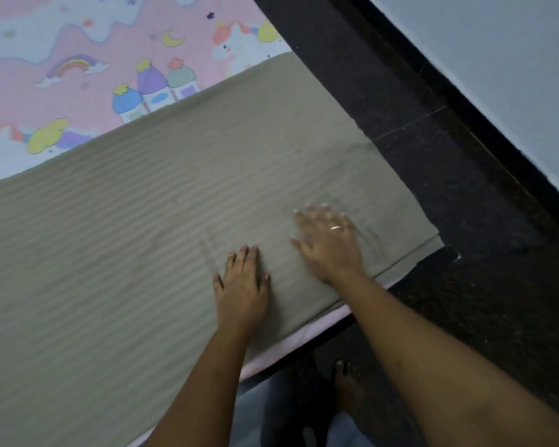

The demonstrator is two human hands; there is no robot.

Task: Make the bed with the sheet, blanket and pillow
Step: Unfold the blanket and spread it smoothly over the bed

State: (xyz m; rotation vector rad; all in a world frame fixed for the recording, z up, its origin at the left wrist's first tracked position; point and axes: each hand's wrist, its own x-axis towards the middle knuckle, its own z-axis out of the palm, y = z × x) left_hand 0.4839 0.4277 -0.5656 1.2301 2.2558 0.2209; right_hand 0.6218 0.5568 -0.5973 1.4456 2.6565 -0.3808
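Note:
A grey-green striped blanket (162, 204) lies spread flat over the near part of the bed, reaching its right corner. Beyond it shows the pink sheet (78, 43) printed with unicorns, rainbows and little houses. My left hand (242, 288) rests palm down on the blanket near the bed's front edge, fingers together. My right hand (328, 241), blurred and wearing a ring, lies flat on the blanket just right of it, fingers spread, close to the corner. Neither hand holds anything. No pillow is in view.
Dark speckled floor (465, 253) runs along the right side of the bed up to a pale wall (513, 59). My bare foot (347, 387) stands on the floor at the bed's front edge, beside a dark bed frame.

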